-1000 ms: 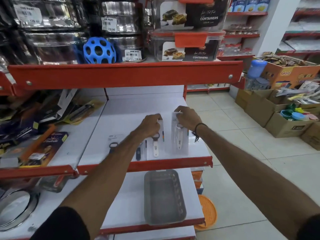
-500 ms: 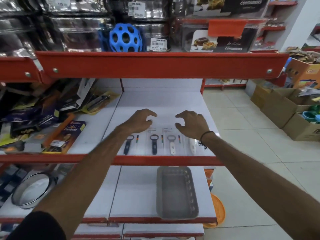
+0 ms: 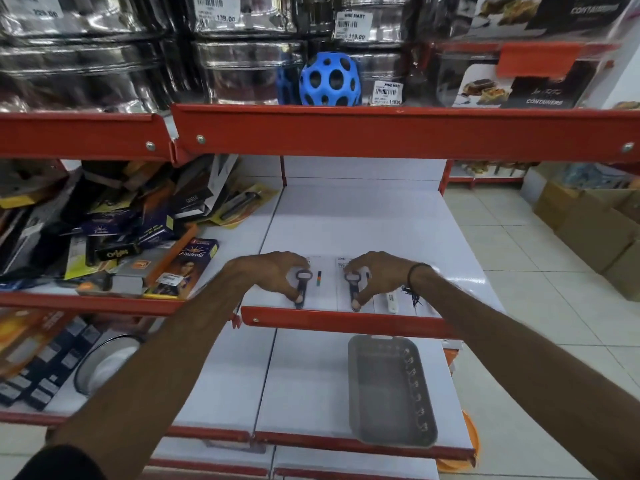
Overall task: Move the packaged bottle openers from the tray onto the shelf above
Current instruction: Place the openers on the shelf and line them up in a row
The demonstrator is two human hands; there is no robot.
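Several packaged bottle openers lie side by side on the white shelf near its red front lip. My left hand pinches a clear pack with a dark opener, thumb low on the handle, fingers at its head. My right hand grips a second dark opener pack the same way. A white opener pack rests flat just right of it, partly under my wrist. The grey tray sits on the shelf below, with nothing in it.
Boxed and carded goods are piled on the shelf section to the left. The red shelf edge above carries steel tins and a blue holed ball. Cardboard boxes stand on the tiled floor at right. A round sieve lies lower left.
Both hands hovered open over the row half a second ago; they have dropped and closed on two dark opener packs. The camera has moved closer and tilted up.
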